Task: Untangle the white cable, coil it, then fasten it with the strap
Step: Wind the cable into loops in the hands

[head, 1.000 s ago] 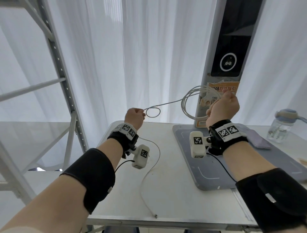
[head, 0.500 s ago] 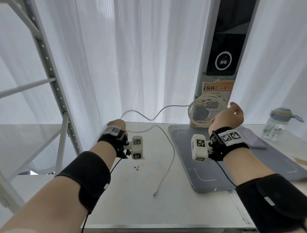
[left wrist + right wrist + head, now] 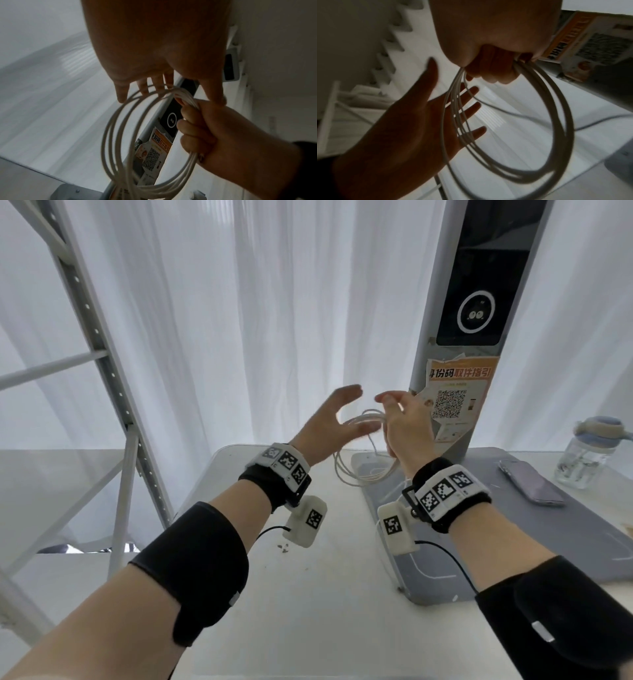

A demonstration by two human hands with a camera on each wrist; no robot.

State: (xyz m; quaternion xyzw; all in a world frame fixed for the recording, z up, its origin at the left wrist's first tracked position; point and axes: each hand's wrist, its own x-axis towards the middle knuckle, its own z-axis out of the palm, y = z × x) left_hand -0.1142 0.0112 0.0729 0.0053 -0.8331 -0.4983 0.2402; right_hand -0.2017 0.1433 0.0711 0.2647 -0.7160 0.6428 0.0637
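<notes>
Our left hand (image 3: 327, 428) has let go, fingers spread; right hand (image 3: 407, 429) grips the coil (image 3: 147, 142). We should keep its loops bunched.

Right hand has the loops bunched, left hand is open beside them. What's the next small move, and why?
Probably close the left hand on the far side of the cable coil. The right hand grips the coil on one side only, so the loops hang splayed, and no strap is on them yet.
</notes>
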